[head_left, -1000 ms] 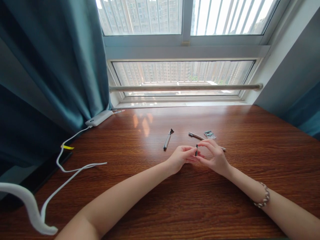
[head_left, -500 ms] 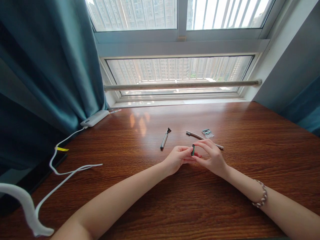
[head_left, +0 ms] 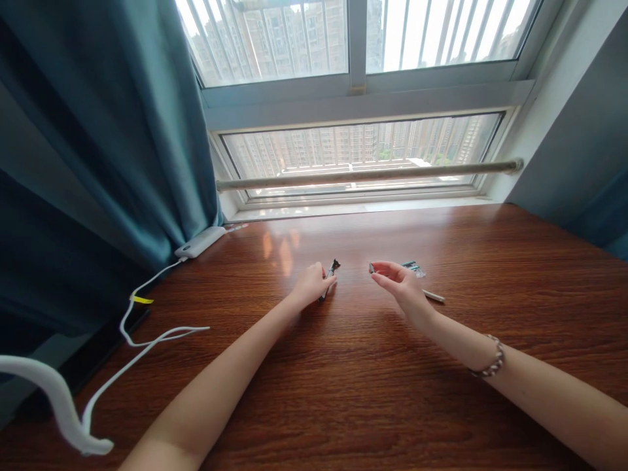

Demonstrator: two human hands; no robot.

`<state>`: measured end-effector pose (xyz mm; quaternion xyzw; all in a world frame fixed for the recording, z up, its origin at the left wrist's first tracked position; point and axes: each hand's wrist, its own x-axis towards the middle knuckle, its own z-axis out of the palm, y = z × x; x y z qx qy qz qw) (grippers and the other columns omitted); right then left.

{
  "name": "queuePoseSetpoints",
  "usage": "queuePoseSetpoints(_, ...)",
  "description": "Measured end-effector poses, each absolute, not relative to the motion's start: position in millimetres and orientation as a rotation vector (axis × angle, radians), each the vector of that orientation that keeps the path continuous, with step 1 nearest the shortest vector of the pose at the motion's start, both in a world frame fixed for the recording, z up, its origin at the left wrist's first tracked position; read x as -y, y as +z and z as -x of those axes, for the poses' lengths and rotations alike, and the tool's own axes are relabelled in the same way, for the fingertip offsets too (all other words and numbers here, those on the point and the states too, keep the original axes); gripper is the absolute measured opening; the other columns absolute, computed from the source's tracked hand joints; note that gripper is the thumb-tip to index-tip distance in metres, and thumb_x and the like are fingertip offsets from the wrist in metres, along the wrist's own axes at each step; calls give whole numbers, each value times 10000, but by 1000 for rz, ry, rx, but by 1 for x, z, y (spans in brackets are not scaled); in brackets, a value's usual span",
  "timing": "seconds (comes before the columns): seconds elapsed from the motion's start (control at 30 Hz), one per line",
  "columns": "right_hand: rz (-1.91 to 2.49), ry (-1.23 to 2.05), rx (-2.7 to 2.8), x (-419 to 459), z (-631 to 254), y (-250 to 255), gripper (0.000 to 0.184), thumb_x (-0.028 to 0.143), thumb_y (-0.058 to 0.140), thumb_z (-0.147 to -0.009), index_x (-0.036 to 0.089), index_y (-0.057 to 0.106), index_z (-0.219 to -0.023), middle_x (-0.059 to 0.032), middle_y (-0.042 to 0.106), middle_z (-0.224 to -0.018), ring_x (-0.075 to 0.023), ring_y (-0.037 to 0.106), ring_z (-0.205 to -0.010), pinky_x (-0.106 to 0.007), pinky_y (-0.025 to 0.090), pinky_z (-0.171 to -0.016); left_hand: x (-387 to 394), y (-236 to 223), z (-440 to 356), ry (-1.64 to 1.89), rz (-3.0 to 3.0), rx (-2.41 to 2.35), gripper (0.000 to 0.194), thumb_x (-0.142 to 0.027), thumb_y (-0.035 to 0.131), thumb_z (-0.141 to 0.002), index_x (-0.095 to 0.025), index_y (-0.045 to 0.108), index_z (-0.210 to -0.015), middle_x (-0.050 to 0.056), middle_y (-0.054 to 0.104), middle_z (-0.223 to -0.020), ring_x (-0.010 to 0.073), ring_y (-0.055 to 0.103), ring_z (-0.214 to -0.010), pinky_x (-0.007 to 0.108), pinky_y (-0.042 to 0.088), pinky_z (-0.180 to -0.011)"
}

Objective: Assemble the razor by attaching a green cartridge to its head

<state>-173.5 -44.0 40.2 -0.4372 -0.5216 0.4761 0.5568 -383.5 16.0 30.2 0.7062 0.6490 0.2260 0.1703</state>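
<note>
My left hand is closed on a slim silver-and-black razor handle, its black forked end pointing away from me. The handle slants just above or on the wooden table; contact cannot be made out. To the right, my right hand pinches a small dark razor cartridge between thumb and fingertips. Behind that hand lies a toothbrush, only the pale end of its handle plainly showing. A clear pack of cartridges sits just beyond the right hand, partly covered by it.
The brown wooden table runs up to the window sill. At left lie a white power strip, a looping white cable with a yellow tag, and a thick curved white stand. A blue curtain hangs there.
My hands have parted. The left let go of the small cartridge, moved left and took hold of the razor handle. The right keeps the cartridge. The view has tilted slightly up.
</note>
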Motion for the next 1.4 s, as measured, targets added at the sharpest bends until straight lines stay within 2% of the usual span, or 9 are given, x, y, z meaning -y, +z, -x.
queuePoseSetpoints(0.13,993,1217,1120,32,179,29,315,338,697,-619,185,648,-890,-43,644,-867,-151,549,-794,-276,398,-728,-11,27,378,699,-1935,-1831,157,-279,519,-704,-183,420,-627,85,578,-672,254,578,-759,331,380,-666)
queuePoseSetpoints(0.3,944,1387,920,28,172,27,278,332,686,-631,188,659,-867,-55,649,-899,-133,548,-736,-258,390,-676,0,33,355,795,-1796,-1539,117,-307,380,-814,-195,346,-809,20,591,-725,135,567,-569,260,405,-557)
queuePoseSetpoints(0.47,809,1473,854,26,167,34,262,298,679,-647,189,658,-884,-55,647,-912,-125,552,-744,-245,395,-688,25,43,331,1006,-1173,-772,248,-286,560,-749,-194,365,-872,-25,522,-748,45,429,-487,188,315,-494)
queuePoseSetpoints(0.57,727,1553,822,27,166,38,231,289,656,-671,192,660,-880,-45,641,-932,-122,556,-748,-252,407,-716,39,50,324,975,-990,-672,253,-337,498,-801,-141,477,-959,-19,459,-650,55,396,-532,186,298,-506)
queuePoseSetpoints(0.67,591,1681,794,29,166,42,192,281,618,-702,182,660,-861,-41,638,-921,-131,563,-775,-273,419,-755,50,56,320,918,-908,-655,352,-424,389,-843,-106,541,-827,-24,389,-567,65,374,-522,204,318,-526)
queuePoseSetpoints(0.77,475,1825,801,31,166,46,194,261,598,-713,170,652,-876,-45,638,-886,-138,570,-778,-271,437,-729,60,61,316,874,-871,-651,308,-424,435,-821,-139,493,-720,-31,388,-561,63,374,-494,208,312,-504)
queuePoseSetpoints(0.9,465,1903,827,34,165,45,237,222,619,-683,175,643,-914,-38,644,-866,-120,580,-758,-232,451,-704,70,67,315,840,-889,-645,294,-442,464,-798,-159,455,-718,-33,409,-589,57,361,-453,201,248,-440)
queuePoseSetpoints(1.13,362,1969,882,38,165,45,274,247,633,-667,201,628,-937,-22,615,-805,-117,542,-687,-232,439,-605,75,70,316,790,-919,-620,381,-487,422,-804,-132,502,-694,-30,377,-550,67,341,-484,215,264,-494)
queuePoseSetpoints(1.4,400,1986,873,42,165,51,318,298,641,-644,185,640,-941,-31,605,-836,-94,489,-641,-210,417,-581,75,66,316,743,-1006,-583,375,-471,427,-811,-141,441,-634,-50,306,-496,65,291,-468,224,207,-483)
